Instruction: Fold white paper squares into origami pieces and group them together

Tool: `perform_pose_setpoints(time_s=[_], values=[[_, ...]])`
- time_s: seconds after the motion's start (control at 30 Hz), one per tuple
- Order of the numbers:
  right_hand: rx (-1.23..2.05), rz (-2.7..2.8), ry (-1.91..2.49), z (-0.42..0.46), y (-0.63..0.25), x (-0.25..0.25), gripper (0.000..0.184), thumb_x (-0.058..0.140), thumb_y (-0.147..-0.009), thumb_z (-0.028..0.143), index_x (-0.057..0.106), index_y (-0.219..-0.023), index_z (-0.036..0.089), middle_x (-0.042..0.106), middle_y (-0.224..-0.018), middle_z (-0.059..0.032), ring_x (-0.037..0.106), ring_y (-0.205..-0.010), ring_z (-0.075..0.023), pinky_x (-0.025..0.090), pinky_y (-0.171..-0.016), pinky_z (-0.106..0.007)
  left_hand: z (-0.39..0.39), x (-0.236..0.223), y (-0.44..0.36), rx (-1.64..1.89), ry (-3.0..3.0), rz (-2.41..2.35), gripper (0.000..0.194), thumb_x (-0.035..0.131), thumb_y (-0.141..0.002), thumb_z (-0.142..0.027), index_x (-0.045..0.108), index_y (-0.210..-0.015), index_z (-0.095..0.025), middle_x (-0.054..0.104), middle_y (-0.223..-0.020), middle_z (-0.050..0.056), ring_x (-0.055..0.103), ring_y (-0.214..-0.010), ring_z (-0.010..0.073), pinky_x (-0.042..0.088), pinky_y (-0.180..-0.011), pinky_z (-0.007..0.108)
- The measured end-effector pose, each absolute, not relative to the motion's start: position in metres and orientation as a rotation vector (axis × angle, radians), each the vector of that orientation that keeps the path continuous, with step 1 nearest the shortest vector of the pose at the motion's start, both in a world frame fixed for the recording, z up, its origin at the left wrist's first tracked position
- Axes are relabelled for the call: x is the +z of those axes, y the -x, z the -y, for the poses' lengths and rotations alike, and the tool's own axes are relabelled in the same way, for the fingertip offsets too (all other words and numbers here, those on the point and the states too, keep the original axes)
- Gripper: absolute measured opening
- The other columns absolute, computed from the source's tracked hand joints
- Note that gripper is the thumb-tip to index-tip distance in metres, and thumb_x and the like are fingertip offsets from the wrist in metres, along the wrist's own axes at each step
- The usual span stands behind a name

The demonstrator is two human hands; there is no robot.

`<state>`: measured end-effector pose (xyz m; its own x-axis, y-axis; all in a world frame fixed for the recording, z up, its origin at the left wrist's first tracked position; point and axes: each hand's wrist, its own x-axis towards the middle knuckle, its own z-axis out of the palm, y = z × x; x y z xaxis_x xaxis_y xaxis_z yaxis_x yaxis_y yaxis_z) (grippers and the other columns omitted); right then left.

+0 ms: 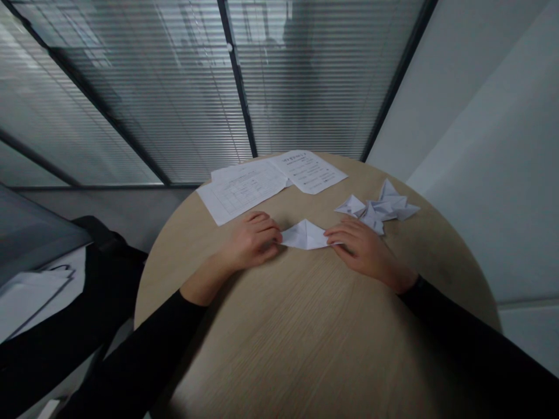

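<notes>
A folded piece of white paper (305, 235) stretches between my two hands just above or on the wooden table (279, 326). Its middle rises to a peak with a crease running down it. My left hand (257, 240) pinches the left end, fingers closed over the tip. At the opposite end my right hand (360, 244) grips the paper between thumb and fingers. Just beyond the right hand lies a small heap of folded paper pieces (386, 206) with pointed corners; the hand covers part of the nearest ones.
Printed sheets (248, 189) lie overlapping near the table's far edge. Glass panels with blinds (305, 87) stand behind the table, and a white wall (493, 145) borders its right side. At left, more white papers (39, 291) rest on something black.
</notes>
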<state>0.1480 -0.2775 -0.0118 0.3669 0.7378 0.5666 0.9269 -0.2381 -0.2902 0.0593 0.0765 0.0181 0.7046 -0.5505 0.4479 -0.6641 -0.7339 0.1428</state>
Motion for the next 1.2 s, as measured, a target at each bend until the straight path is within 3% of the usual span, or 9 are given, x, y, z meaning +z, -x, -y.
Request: perform_pose_setpoints(time_s=[0.1, 0.2, 0.33, 0.47, 0.63, 0.73, 0.87, 1.2], values=[[-0.257, 1.483, 2.103, 0.277, -0.153, -0.018, 0.014, 0.071, -0.106, 0.02, 0.077, -0.116, 0.029, 0.086, -0.124, -0.0062, 0.08, -0.117, -0.0311, 0.057, -0.117, -0.062, -0.073, 0.017, -0.06, 0.332, -2.593, 0.991, 0.009, 0.064, -0.095, -0.023, 0.073, -0.097, -0.024, 0.078, -0.1, 0.005, 0.072, -0.097, 0.0236, 0.054, -0.104, 0.044], [-0.225, 1.445, 2.135, 0.277, -0.154, -0.02, 0.013, 0.068, -0.11, 0.024, 0.079, -0.116, 0.028, 0.086, -0.127, -0.0071, 0.079, -0.119, -0.031, 0.057, -0.116, -0.059, -0.071, 0.016, -0.06, 0.254, -2.591, 0.947, 0.008, 0.063, -0.097, -0.026, 0.071, -0.098, -0.023, 0.076, -0.099, 0.005, 0.072, -0.099, 0.0242, 0.053, -0.104, 0.044], [-0.34, 1.358, 2.311, 0.276, -0.151, -0.017, 0.017, 0.067, -0.112, 0.027, 0.079, -0.123, 0.025, 0.084, -0.127, -0.0119, 0.076, -0.122, -0.0357, 0.059, -0.113, -0.06, -0.072, 0.01, -0.061, 0.326, -2.684, 0.752, 0.026, 0.07, -0.103, -0.048, 0.069, -0.107, -0.022, 0.075, -0.105, 0.008, 0.071, -0.101, 0.0277, 0.054, -0.099, 0.045], [-0.383, 1.297, 2.447, 0.274, -0.148, -0.018, 0.035, 0.073, -0.109, 0.036, 0.074, -0.141, 0.02, 0.078, -0.142, -0.0181, 0.072, -0.134, -0.0418, 0.058, -0.116, -0.064, -0.075, 0.007, -0.064, 0.348, -2.735, 0.648, 0.041, 0.066, -0.108, -0.061, 0.069, -0.114, -0.021, 0.074, -0.115, 0.013, 0.07, -0.105, 0.0301, 0.054, -0.096, 0.045], [-0.35, 1.295, 2.432, 0.274, -0.151, -0.024, 0.026, 0.071, -0.11, 0.031, 0.073, -0.134, 0.021, 0.079, -0.139, -0.015, 0.073, -0.131, -0.0386, 0.058, -0.115, -0.061, -0.076, 0.01, -0.063, 0.298, -2.726, 0.699, 0.048, 0.061, -0.111, -0.069, 0.074, -0.111, -0.022, 0.074, -0.119, 0.012, 0.071, -0.112, 0.0306, 0.053, -0.101, 0.047], [-0.334, 1.28, 2.403, 0.273, -0.151, -0.024, 0.021, 0.072, -0.109, 0.028, 0.072, -0.13, 0.023, 0.08, -0.135, -0.0132, 0.074, -0.128, -0.0374, 0.059, -0.113, -0.059, -0.076, 0.01, -0.064, 0.283, -2.732, 0.67, 0.046, 0.059, -0.113, -0.066, 0.074, -0.111, -0.022, 0.075, -0.121, 0.012, 0.071, -0.114, 0.031, 0.053, -0.103, 0.048], [-0.354, 1.252, 2.394, 0.272, -0.149, -0.022, 0.02, 0.074, -0.107, 0.027, 0.072, -0.126, 0.023, 0.08, -0.131, -0.0126, 0.073, -0.127, -0.0377, 0.059, -0.113, -0.059, -0.076, 0.004, -0.065, 0.304, -2.747, 0.595, 0.044, 0.068, -0.106, -0.065, 0.072, -0.111, -0.021, 0.074, -0.119, 0.013, 0.071, -0.111, 0.0321, 0.055, -0.101, 0.049], [-0.387, 1.183, 2.419, 0.27, -0.149, -0.026, 0.023, 0.084, -0.105, 0.04, 0.07, -0.116, 0.025, 0.078, -0.122, -0.0126, 0.073, -0.125, -0.0402, 0.06, -0.109, -0.059, -0.071, 0.007, -0.063, 0.278, -2.699, 0.536, 0.038, 0.072, -0.103, -0.059, 0.07, -0.111, -0.022, 0.074, -0.117, 0.012, 0.071, -0.108, 0.0309, 0.057, -0.1, 0.049]])
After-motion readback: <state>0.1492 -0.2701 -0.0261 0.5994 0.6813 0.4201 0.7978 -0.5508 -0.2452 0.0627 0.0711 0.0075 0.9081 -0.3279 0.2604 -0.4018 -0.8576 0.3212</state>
